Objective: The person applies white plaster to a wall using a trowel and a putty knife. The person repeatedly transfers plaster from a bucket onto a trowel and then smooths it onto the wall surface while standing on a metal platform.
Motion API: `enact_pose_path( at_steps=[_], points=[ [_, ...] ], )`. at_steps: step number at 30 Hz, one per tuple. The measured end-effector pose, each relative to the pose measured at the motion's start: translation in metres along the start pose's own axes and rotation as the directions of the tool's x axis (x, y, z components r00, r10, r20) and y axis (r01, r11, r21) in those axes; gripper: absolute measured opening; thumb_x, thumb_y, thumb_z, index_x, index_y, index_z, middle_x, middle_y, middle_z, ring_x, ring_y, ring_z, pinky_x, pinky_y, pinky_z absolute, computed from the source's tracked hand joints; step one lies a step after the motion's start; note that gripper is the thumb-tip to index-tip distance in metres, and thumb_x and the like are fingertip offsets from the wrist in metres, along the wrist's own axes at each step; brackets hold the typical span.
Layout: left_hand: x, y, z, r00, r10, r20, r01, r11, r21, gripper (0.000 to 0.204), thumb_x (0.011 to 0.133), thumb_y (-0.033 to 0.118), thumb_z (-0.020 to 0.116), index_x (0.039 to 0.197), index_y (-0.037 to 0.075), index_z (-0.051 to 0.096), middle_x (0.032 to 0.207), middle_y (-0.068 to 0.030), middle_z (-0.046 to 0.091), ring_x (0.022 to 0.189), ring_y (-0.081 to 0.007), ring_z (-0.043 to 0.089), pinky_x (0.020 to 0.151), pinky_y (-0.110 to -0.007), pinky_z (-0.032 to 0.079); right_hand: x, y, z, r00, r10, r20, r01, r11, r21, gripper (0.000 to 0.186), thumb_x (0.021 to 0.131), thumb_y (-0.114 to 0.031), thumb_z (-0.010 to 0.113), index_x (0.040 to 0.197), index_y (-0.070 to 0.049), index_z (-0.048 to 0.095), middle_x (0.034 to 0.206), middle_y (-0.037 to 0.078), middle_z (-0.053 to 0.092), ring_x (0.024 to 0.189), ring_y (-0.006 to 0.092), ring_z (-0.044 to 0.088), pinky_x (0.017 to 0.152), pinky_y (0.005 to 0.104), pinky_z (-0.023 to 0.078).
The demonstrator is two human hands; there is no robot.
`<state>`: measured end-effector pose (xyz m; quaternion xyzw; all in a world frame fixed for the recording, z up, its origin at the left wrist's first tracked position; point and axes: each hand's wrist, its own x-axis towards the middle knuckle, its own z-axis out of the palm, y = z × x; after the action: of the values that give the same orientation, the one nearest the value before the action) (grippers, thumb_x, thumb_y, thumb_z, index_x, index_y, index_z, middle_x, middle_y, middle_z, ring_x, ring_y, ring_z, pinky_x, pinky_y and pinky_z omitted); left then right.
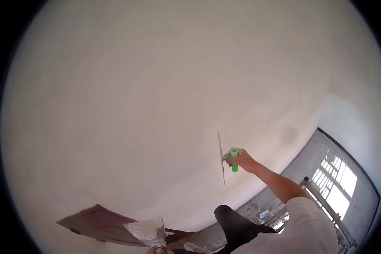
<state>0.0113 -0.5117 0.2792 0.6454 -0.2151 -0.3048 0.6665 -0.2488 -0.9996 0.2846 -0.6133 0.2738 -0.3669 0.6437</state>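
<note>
My right hand (240, 158) is wrapped round the green handle of a plastering trowel (235, 168). The trowel's long thin blade shows nearly edge-on and stands at the pale wall (156, 93); whether its whole face touches the plaster I cannot tell. Low in the picture, only the fingers of my left hand (160, 251) show, closed on a broad putty knife (160, 228). Its flared metal blade points up and carries a smear of whitish putty (144, 231). The putty knife's handle is hidden in the hand and below the picture's edge.
A dark red door-like panel (101, 224) lies below the wall at lower left. Metal scaffold tubes (338, 220) run beside my right arm. Far below is a grey floor (296, 163) with a barred patch of sunlight. My dark-trousered knee (233, 222) juts toward the wall.
</note>
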Motion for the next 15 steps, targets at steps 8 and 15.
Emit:
enact_pose_path(
  at_steps=[8,15],
  points=[
    [0.064,0.006,0.028,0.994,0.102,0.026,-0.103,0.898,0.427,0.017,0.098,0.027,0.061,0.097,0.01,0.057,0.067,-0.0009,0.054,0.049,-0.0115,0.051,0.037,-0.024,0.034,0.042,0.104,-0.287,0.581,0.188,-0.792,0.468,0.719,0.514,0.024,0.083,0.003,0.055,0.107,0.002,0.054,0.099,0.014,0.063,0.075,0.0233,0.061,0.061,0.0346,0.053],
    [0.021,0.062,0.076,0.992,-0.005,-0.123,0.039,0.961,0.275,0.017,0.098,0.026,0.061,0.097,0.01,0.057,0.066,-0.0019,0.054,0.048,-0.0119,0.049,0.035,-0.024,0.032,0.091,0.181,-0.238,0.574,0.539,-0.617,0.513,0.351,0.784,0.019,0.087,0.003,0.054,0.106,0.004,0.055,0.094,0.018,0.063,0.079,0.0334,0.067,0.065,0.0454,0.061]
  ],
)
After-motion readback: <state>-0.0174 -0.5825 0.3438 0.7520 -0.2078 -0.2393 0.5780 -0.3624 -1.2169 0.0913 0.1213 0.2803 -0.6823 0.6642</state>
